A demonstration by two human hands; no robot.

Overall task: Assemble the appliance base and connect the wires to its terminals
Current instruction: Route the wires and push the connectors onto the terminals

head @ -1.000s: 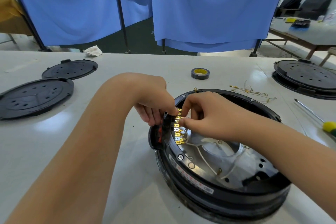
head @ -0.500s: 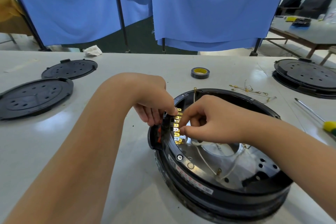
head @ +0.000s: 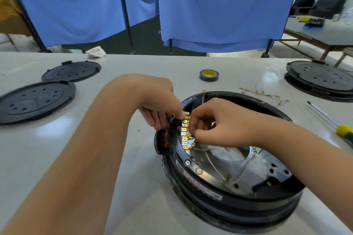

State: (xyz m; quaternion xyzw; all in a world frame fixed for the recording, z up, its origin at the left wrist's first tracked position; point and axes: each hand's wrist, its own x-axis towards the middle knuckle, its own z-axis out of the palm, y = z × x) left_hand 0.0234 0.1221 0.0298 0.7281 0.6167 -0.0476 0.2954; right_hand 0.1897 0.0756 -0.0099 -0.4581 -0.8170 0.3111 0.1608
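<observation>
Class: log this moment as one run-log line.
left hand: holds terminal block | right hand: pinches wire connector | appliance base: open on table

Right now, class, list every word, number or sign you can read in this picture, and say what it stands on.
No text can be read.
White label with red marks on the round black appliance base: too blurred.
Grey tape roll's yellow core: print too small.
</observation>
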